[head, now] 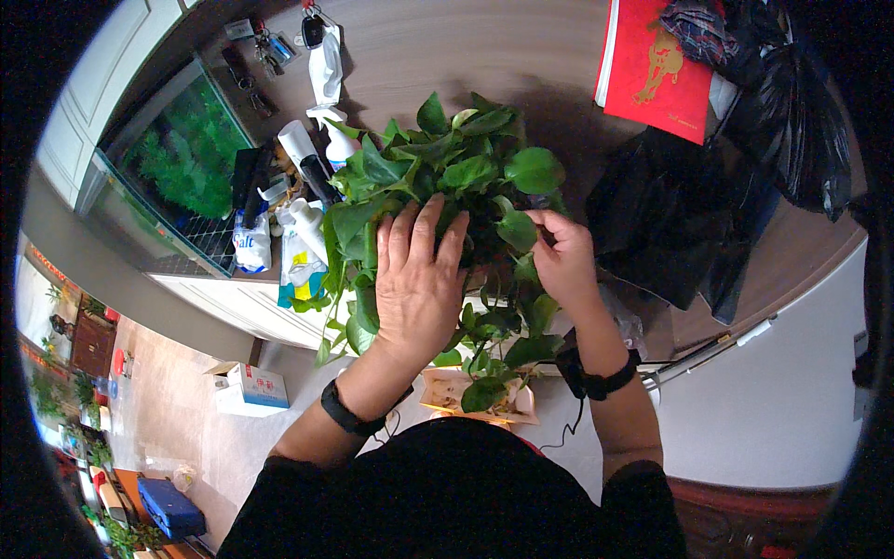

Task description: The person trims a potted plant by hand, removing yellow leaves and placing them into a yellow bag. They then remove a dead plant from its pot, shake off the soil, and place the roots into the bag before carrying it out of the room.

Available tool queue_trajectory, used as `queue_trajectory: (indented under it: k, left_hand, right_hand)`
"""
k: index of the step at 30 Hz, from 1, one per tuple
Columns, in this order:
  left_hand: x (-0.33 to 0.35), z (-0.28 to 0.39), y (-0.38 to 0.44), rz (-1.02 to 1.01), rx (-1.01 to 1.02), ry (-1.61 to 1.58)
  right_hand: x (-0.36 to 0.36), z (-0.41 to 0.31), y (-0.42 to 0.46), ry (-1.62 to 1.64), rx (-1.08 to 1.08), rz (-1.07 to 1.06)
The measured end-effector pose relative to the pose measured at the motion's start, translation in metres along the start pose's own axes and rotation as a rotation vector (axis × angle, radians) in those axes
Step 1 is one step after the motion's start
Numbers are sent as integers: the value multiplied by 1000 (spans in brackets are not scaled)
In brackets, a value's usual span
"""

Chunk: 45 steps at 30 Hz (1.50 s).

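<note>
A bushy green pothos plant (447,164) stands on the wooden counter before me, its vines trailing over the front edge. My left hand (419,279) lies palm down on the foliage with its fingers spread. Leaves surround those fingers, and I see nothing gripped in them. At the plant's right side, my right hand (566,258) pinches the edge of a broad leaf (517,230) between thumb and forefinger. The pot is hidden under the leaves and my hands. Below the hanging vines is an open box (447,395) with dry scraps inside.
Left of the plant are a spray bottle (340,143), a salt bag (253,244) and a glass tank (178,161). Keys (265,52) lie farther back. To the right are black plastic bags (656,216) and a red printed bag (656,77). A carton (250,388) sits on the floor.
</note>
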<state>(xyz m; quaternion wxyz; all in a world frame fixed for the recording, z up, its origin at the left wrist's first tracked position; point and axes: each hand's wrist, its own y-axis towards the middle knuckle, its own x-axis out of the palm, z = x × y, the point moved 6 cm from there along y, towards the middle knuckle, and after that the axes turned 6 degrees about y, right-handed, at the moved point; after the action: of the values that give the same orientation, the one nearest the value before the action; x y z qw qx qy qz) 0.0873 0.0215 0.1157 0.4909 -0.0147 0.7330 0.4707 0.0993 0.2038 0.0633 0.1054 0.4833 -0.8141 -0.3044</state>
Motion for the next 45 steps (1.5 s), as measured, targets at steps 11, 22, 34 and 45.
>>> queue_trajectory:
  k: [11,22,34,45]
  left_hand:
    - [1,3,4,-45,-34,24]
    - [-34,-18,7,-232,45,-449]
    - [-32,-29,7,-215,78,-376]
    - [-21,-25,6,-91,109,-200]
  right_hand:
    - [-19,-30,-5,44,-116,276]
    - [5,-71,-43,-2,-98,41]
    - [65,-47,-30,-333,-123,-188]
    - [60,-54,-32,-627,-273,-283]
